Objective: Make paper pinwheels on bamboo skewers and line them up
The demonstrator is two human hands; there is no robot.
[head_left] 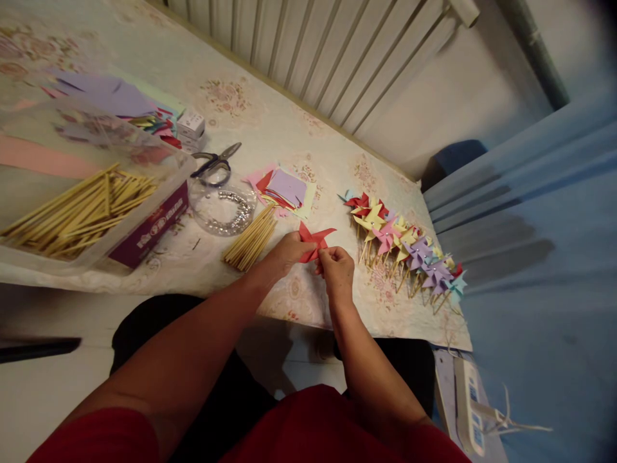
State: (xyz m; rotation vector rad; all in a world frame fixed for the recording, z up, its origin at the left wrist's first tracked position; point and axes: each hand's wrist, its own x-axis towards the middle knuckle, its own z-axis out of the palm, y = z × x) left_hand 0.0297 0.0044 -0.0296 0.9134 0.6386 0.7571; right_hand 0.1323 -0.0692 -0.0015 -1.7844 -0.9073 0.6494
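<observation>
Between both hands, above the table's near part, is a red paper pinwheel [313, 239] with pointed blades. My left hand [288, 249] grips it from the left, the thumb lying across the paper. On its lower right side, my right hand [336, 262] pinches the paper with fingers curled; whether a pin or stick is in that pinch cannot be made out. Just left of my left hand lies a bundle of thin wooden sticks [251, 239]. Beyond the hands is a stack of coloured paper squares [286, 188], purple on top. Finished-looking pinwheels [385, 235] on sticks lie in a row to the right.
A clear plastic box [96, 251] of wooden sticks stands at left. Near it are scissors [219, 164], a round clear dish [224, 209] of shiny small pieces, small white boxes [191, 125] and purple paper sheets [103, 93]. A radiator [308, 51] and blue curtain [530, 225] border the table.
</observation>
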